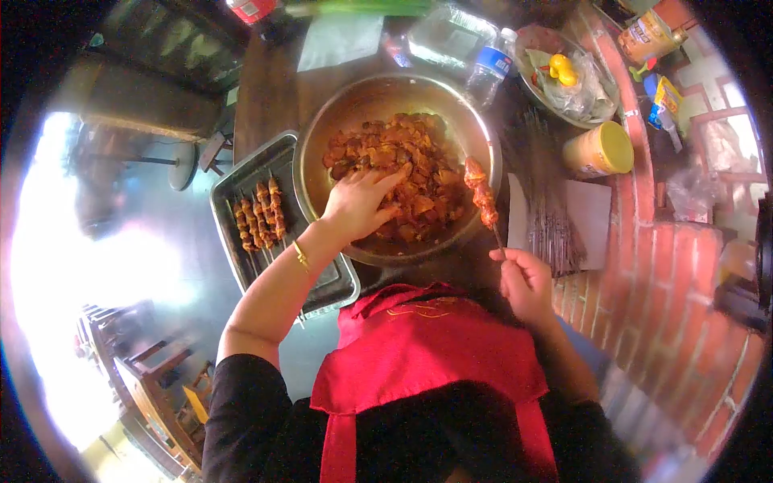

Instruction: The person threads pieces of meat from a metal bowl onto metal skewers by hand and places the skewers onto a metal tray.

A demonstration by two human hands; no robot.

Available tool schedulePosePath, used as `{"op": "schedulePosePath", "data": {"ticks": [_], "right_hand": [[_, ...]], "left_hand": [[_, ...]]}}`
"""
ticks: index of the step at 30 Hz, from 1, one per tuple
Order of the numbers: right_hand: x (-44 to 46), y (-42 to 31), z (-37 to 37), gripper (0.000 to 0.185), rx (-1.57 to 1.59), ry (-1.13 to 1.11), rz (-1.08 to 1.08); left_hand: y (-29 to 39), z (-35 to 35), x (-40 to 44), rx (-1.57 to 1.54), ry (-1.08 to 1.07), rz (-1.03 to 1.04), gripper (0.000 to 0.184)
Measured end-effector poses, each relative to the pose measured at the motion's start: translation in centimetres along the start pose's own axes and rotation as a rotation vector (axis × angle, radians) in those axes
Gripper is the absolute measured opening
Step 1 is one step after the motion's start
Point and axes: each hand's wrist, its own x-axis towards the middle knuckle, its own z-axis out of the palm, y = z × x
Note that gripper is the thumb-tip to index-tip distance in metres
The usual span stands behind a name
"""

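A large metal bowl point(318, 173) holds a heap of red-seasoned meat pieces point(423, 189). My left hand point(362, 203) reaches over the bowl's left side, its fingers apart and touching the meat; the fingertips are partly sunk among the pieces. My right hand point(525, 278) is closed around the lower end of a skewer point(481, 193), beside the bowl's right rim. Several meat pieces are threaded on that skewer's upper part, which points up and slightly left. To the left of the bowl, a metal tray point(326, 282) bears several loaded skewers point(262, 217) lying side by side.
Bare skewers point(547, 229) lie in a bundle on the right. Beyond them are a yellow-lidded jar point(600, 150) and a bowl point(602, 121) with plastic and a yellow object. A water bottle point(489, 66) and a foil tray point(451, 36) sit behind. A brick wall point(668, 266) borders the right.
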Motion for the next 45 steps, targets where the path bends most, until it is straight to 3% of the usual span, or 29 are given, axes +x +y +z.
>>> {"op": "schedulePosePath", "data": {"ticks": [2, 3, 6, 8, 12, 14, 16, 18, 22, 24, 26, 28, 29, 32, 34, 36, 38, 40, 45], "right_hand": [[-0.1, 0.0, 0.1, 0.020, -0.006, 0.012, -0.004], [-0.1, -0.1, 0.1, 0.020, -0.010, 0.009, -0.010], [-0.3, -0.3, 0.0, 0.020, -0.033, 0.027, 0.008], [-0.7, -0.6, -0.3, 0.020, -0.021, 0.026, 0.019], [-1.2, 0.8, -0.9, 0.020, -0.024, 0.071, -0.016], [-1.1, 1.1, -0.6, 0.019, 0.054, 0.119, -0.031], [-0.9, 1.0, -0.4, 0.019, 0.046, 0.110, -0.014], [-0.6, 0.5, -0.4, 0.019, 0.028, 0.083, -0.003], [0.1, -0.3, -0.7, 0.019, -0.037, 0.047, 0.009], [0.4, -0.5, -0.6, 0.020, -0.076, 0.014, -0.022], [0.4, -0.7, -0.2, 0.020, -0.086, -0.053, -0.006], [0.4, -0.3, 0.4, 0.020, -0.096, -0.114, -0.034], [0.4, -0.2, 0.7, 0.020, -0.100, -0.159, -0.056], [0.3, -1.1, 1.8, 0.020, -0.259, -0.190, -0.148], [0.1, -1.3, 2.0, 0.019, -0.296, -0.217, -0.106], [-0.2, -1.6, 2.5, 0.019, -0.304, -0.212, -0.178], [-0.5, -2.0, 2.7, 0.019, -0.308, -0.205, -0.171], [-0.8, -1.9, 2.6, 0.019, -0.311, -0.197, -0.157], [-1.3, -1.6, 3.2, 0.019, -0.323, -0.187, -0.269]], "left_hand": [[0.6, -0.2, 1.9, 0.171, 0.406, 0.272, 0.032], [1.1, -0.2, 3.5, 0.171, 0.413, 0.269, 0.032], [3.0, 0.9, 9.5, 0.136, 0.268, 0.178, 0.033], [4.0, 2.2, 12.6, 0.105, 0.139, -0.107, 0.027], [6.2, 2.4, 14.3, 0.156, 0.035, -0.098, 0.021], [7.3, 1.0, 13.6, 0.274, -0.157, -0.027, 0.019], [6.6, 1.0, 13.0, 0.299, -0.164, 0.017, 0.022], [5.8, 0.8, 11.5, 0.115, 0.000, 0.199, 0.026], [4.3, 1.3, 7.6, -0.183, 0.246, 0.211, 0.029], [3.4, 1.5, 5.3, -0.523, 0.378, 0.117, 0.032], [3.1, 1.2, 3.0, -0.588, 0.408, 0.030, 0.031], [2.8, 1.0, 1.5, -0.955, 0.472, -0.069, 0.024], [2.4, 1.6, 1.4, -0.976, 0.554, -0.041, 0.023], [1.6, 2.0, 0.2, -1.114, 0.553, -0.107, 0.025], [1.9, 1.4, -0.5, -1.032, 0.622, -0.107, 0.022], [1.9, 1.2, -0.8, -1.445, 0.592, -0.151, 0.020], [2.2, 1.0, -1.2, -1.591, 0.603, -0.122, 0.018], [2.0, 0.9, -1.4, -1.930, 0.559, -0.047, 0.017], [3.2, 0.6, -0.6, -2.255, 0.604, -0.068, 0.015]]}}
